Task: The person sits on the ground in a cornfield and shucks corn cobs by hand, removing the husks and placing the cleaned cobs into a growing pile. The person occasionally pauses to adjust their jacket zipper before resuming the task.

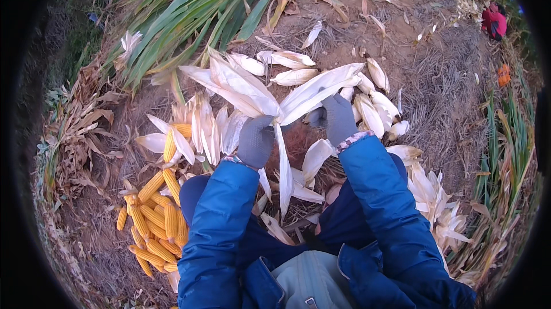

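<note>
Both my hands wear grey gloves. My left hand (255, 139) is closed round the gathered base of a pale dry corn husk (244, 86), whose long leaves fan out upward and downward. Whether a cob is inside the husk is hidden. My right hand (337, 118) pinches one broad leaf (315, 92) of that husk, pulled out toward the right. Close beyond my right hand lie several unhusked ears of corn (370, 112). To the lower left of my left hand is a heap of bare yellow corn cobs (158, 226).
Loose husks lie between my knees (313, 165), left of my left hand (204, 128), and at the right (433, 200). Cut green corn stalks (189, 4) are piled at the far side. A person in red (494, 22) is at the far right, near an orange object (503, 75).
</note>
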The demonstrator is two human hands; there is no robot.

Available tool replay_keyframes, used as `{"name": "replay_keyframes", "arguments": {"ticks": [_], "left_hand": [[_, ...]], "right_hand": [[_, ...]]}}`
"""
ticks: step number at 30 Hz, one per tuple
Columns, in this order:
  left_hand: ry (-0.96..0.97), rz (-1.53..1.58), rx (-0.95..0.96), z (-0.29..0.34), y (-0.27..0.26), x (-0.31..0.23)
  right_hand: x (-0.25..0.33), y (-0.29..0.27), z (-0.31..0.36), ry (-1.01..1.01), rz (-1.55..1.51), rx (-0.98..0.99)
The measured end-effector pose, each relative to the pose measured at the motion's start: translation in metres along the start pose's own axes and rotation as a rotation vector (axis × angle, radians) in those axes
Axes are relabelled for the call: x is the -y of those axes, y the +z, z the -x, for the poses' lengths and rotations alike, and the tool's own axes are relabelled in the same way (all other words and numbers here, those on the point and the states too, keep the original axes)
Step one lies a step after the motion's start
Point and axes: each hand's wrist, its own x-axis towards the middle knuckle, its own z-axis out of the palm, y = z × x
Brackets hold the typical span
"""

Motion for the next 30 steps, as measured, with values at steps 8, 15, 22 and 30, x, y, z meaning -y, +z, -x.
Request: {"name": "replay_keyframes", "arguments": {"ticks": [8,15,22,30], "left_hand": [[-0.076,-0.14,-0.102,0.004,0.016,-0.005],[-0.296,-0.559,0.128,0.015,0.038,-0.004],[-0.341,-0.887,0.177,0.017,0.011,-0.001],[-0.046,-1.162,0.079,0.014,0.01,-0.006]], "right_hand": [[0.006,0.008,0.01,0.069,0.351,0.288],[-0.023,-0.001,-0.005,-0.209,0.754,0.197],[0.037,-0.078,-0.04,-0.491,1.532,-0.188],[0.112,-0.358,0.075,0.181,1.876,-0.711]]}}
